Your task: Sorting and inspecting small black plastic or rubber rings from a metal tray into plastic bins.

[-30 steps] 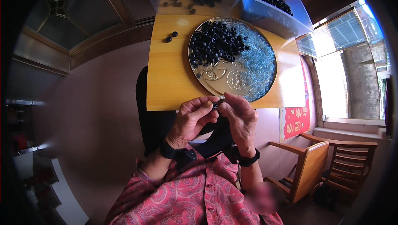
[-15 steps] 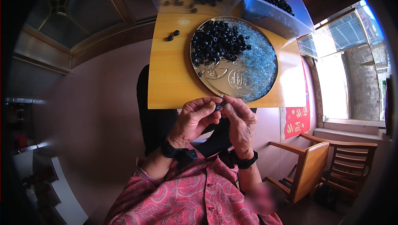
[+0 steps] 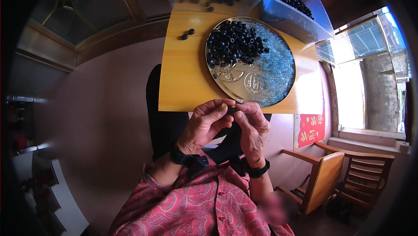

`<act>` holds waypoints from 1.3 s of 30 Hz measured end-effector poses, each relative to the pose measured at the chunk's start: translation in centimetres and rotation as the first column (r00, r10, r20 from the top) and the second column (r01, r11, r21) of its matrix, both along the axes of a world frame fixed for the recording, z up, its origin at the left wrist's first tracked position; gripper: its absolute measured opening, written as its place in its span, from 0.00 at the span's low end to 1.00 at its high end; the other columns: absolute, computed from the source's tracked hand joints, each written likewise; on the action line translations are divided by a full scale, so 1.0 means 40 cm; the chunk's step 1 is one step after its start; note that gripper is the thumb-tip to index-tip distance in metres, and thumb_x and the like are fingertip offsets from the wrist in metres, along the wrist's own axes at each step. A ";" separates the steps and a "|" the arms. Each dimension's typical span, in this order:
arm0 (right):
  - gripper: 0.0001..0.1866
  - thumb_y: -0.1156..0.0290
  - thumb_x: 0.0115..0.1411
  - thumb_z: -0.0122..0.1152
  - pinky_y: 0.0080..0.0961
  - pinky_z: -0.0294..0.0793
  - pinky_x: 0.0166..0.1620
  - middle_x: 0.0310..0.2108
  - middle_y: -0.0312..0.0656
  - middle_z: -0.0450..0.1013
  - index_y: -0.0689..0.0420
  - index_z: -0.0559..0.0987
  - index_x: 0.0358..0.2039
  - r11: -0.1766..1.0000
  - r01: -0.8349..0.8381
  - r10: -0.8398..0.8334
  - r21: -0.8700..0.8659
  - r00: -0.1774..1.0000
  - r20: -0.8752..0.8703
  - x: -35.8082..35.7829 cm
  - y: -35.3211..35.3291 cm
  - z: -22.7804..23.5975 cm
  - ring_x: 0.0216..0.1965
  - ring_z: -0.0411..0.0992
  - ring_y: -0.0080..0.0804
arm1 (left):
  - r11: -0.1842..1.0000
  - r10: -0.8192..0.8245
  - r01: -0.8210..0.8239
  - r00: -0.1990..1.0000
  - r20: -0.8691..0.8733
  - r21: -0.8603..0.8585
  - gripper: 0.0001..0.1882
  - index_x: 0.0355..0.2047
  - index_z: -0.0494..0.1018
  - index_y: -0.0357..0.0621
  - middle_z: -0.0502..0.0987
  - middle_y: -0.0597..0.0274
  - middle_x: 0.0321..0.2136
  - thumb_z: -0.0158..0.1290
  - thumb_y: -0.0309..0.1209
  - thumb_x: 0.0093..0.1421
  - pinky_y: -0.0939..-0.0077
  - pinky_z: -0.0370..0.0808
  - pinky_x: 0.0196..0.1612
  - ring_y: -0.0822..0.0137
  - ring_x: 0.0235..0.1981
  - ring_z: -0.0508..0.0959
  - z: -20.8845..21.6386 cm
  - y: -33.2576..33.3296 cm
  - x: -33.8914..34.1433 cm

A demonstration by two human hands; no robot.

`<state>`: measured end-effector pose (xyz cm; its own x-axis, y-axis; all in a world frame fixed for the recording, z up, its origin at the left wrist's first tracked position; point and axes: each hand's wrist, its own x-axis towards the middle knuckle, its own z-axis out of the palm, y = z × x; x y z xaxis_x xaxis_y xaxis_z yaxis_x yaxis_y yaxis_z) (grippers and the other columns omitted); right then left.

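My left hand (image 3: 207, 123) and my right hand (image 3: 253, 127) meet just off the table's near edge, thumbs and fingertips pinched together. Between them is a small black cap-like piece (image 3: 232, 110), partly covered by the fingers; the left fingers grip it, and the right fingertips press at its right side. Whether the right hand holds a separate small part cannot be made out. Beyond the hands lies a round, shiny metal tray (image 3: 237, 92). Hollow black caps (image 3: 233, 46) are heaped on its left half, and tiny clear-blue pieces (image 3: 278, 68) spread over its right.
Two loose black pieces (image 3: 188, 34) sit on the yellow wooden table (image 3: 183, 79). At the back stand a clear bin (image 3: 213, 5) with several black pieces and a fuller blue-tinted bin (image 3: 296, 16). Wooden chairs (image 3: 324, 179) stand at the right, below a window (image 3: 365, 88).
The view has shifted slightly, so the table and tray sit a little to the right. The fingertips have turned the black piece a little; both hands stay pinched together in about the same place.
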<state>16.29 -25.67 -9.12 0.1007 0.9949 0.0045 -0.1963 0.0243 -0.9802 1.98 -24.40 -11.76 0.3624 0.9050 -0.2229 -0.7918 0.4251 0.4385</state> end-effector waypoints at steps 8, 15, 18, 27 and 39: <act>0.08 0.85 0.57 0.62 0.15 0.68 0.44 0.37 0.33 0.69 0.63 0.80 0.39 0.999 0.020 -0.022 0.040 0.999 0.041 -0.005 -0.003 0.002 0.39 0.68 0.19 | 1.000 0.004 -0.004 1.000 0.008 0.008 0.13 0.48 0.73 0.35 0.78 0.61 0.38 0.49 0.28 0.67 0.81 0.80 0.36 0.73 0.31 0.79 -0.001 -0.003 0.002; 0.09 0.85 0.58 0.62 0.15 0.69 0.45 0.38 0.33 0.69 0.63 0.80 0.39 0.999 0.026 -0.028 0.043 0.998 0.049 -0.004 -0.005 -0.007 0.40 0.69 0.19 | 1.000 0.009 -0.009 1.000 -0.010 0.006 0.12 0.48 0.74 0.35 0.78 0.61 0.37 0.50 0.27 0.66 0.81 0.79 0.36 0.74 0.30 0.78 -0.001 -0.003 0.004; 0.08 0.85 0.58 0.62 0.15 0.69 0.44 0.38 0.33 0.69 0.63 0.79 0.39 0.997 0.028 -0.032 0.066 0.997 0.066 -0.006 -0.005 -0.004 0.40 0.69 0.19 | 1.000 0.012 -0.012 1.000 -0.017 0.003 0.12 0.47 0.74 0.36 0.78 0.61 0.37 0.51 0.27 0.65 0.81 0.80 0.35 0.74 0.30 0.79 -0.001 -0.004 0.006; 0.09 0.84 0.57 0.63 0.15 0.68 0.44 0.37 0.35 0.69 0.63 0.79 0.39 0.998 0.046 -0.050 0.051 0.995 0.086 -0.004 -0.011 -0.017 0.39 0.68 0.19 | 1.000 0.011 -0.011 1.000 -0.024 -0.012 0.12 0.46 0.74 0.37 0.78 0.63 0.34 0.53 0.28 0.64 0.81 0.80 0.34 0.74 0.29 0.79 -0.007 -0.008 0.009; 0.09 0.85 0.57 0.62 0.16 0.69 0.47 0.39 0.34 0.69 0.63 0.79 0.40 0.997 0.070 -0.070 0.018 0.997 -0.016 -0.015 -0.019 -0.025 0.42 0.69 0.20 | 0.998 0.007 -0.004 0.999 0.050 -0.069 0.12 0.46 0.75 0.37 0.78 0.64 0.31 0.52 0.31 0.66 0.81 0.77 0.31 0.73 0.25 0.77 -0.016 -0.011 0.013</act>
<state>15.70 -26.43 -10.11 0.1701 0.9852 0.0212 -0.2081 0.0569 -0.9765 2.51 -24.83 -12.42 0.3696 0.8901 -0.2666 -0.8145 0.4485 0.3681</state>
